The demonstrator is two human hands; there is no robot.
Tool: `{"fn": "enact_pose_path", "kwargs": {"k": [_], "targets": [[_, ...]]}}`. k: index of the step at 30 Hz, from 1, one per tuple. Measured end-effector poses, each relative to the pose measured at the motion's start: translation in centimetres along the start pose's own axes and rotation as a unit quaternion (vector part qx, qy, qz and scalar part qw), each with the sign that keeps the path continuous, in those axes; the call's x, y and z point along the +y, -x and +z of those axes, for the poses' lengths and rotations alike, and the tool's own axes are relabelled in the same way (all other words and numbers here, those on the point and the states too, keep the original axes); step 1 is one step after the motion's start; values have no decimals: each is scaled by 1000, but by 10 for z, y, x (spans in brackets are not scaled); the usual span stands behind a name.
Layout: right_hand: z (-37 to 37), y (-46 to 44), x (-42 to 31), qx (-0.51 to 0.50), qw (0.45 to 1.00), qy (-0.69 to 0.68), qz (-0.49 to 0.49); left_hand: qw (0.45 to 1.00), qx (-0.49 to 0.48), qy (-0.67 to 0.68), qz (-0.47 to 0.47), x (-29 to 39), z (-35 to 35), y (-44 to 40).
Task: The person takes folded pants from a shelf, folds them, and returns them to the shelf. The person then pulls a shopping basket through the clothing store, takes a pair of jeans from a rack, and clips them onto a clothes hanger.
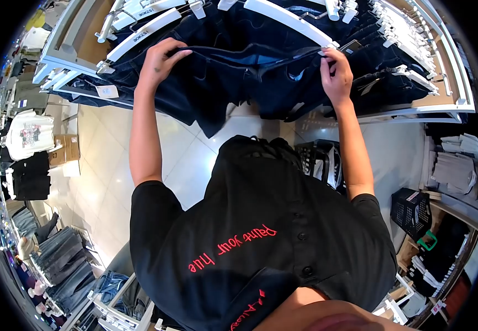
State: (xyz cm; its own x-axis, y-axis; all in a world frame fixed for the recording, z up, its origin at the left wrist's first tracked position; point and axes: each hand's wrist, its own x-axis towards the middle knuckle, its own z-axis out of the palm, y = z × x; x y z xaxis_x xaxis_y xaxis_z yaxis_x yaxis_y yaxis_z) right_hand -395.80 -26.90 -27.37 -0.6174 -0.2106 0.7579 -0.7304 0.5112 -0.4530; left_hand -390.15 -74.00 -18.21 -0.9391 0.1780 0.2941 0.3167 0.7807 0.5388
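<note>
A pair of dark denim shorts [217, 83] is stretched wide at the waist in front of the rack, its waistband gaping a little in the middle. My left hand [161, 62] is closed on the left end of the waistband, thumb toward the middle. At the other end, my right hand [336, 77] pinches the waistband close to the clip of a white hanger [288, 21]. Another white hanger [145, 34] with lettering runs just behind my left hand. Whether the shorts are clipped to a hanger is hidden.
White hangers [399, 41] with dark denim crowd the rack [459, 83] on the right. A price tag [107, 91] hangs at left. Below are the tiled floor [112, 149], a black basket [410, 212] and another basket [308, 157] near my body. Folded clothes [453, 168] fill a right-hand shelf.
</note>
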Motion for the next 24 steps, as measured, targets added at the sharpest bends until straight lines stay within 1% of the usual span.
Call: {"fn": "enact_pose_path", "kwargs": {"k": [2, 3, 4, 6, 7, 8, 10, 11, 12, 14, 15, 17, 18, 20, 21, 23, 24], "targets": [[14, 9, -3, 107, 991, -58, 59, 1000, 10, 1, 11, -1, -4, 3], [16, 7, 0, 122, 990, -29, 58, 1000, 20, -4, 0, 0, -7, 4], [20, 7, 2, 155, 980, -71, 99, 999, 32, -9, -11, 0, -9, 5], [27, -1, 9, 173, 976, -65, 118, 999, 34, -14, -11, -1, -12, 8], [30, 1, 20, 133, 970, -138, 152, 999, 39, -12, -16, -3, -13, 9], [33, 5, 29, 73, 953, -215, 200, 999, 45, -9, -21, -4, -14, 11], [44, 9, 28, 16, 934, -291, 206, 999, 48, -10, -24, -7, -16, 13], [51, 13, 26, -5, 887, -400, 231, 998, 52, -12, -31, -8, -17, 14], [54, 15, 24, -19, 880, -411, 239, 998, 51, -12, -29, -6, -19, 15], [57, 19, 22, 9, 843, -433, 318, 997, 54, -9, -56, -4, -22, 17], [56, 20, 23, 10, 843, -433, 319, 997, 54, -9, -57, -5, -23, 19], [55, 24, 24, 16, 817, -449, 360, 996, 61, -7, -68, -8, -26, 21], [56, 25, 23, 19, 817, -449, 361, 996, 59, -7, -66, -10, -27, 21], [57, 27, 21, 77, 767, -524, 362, 995, 65, 2, -72, -13, -26, 23], [59, 32, 23, 80, 768, -522, 362, 996, 64, 3, -69, -12, -26, 23], [61, 40, 29, 113, 721, -570, 379, 996, 55, 19, -75, -9, -25, 22], [59, 36, 24, 114, 721, -569, 379, 996, 54, 19, -73, -9, -22, 21]]}}
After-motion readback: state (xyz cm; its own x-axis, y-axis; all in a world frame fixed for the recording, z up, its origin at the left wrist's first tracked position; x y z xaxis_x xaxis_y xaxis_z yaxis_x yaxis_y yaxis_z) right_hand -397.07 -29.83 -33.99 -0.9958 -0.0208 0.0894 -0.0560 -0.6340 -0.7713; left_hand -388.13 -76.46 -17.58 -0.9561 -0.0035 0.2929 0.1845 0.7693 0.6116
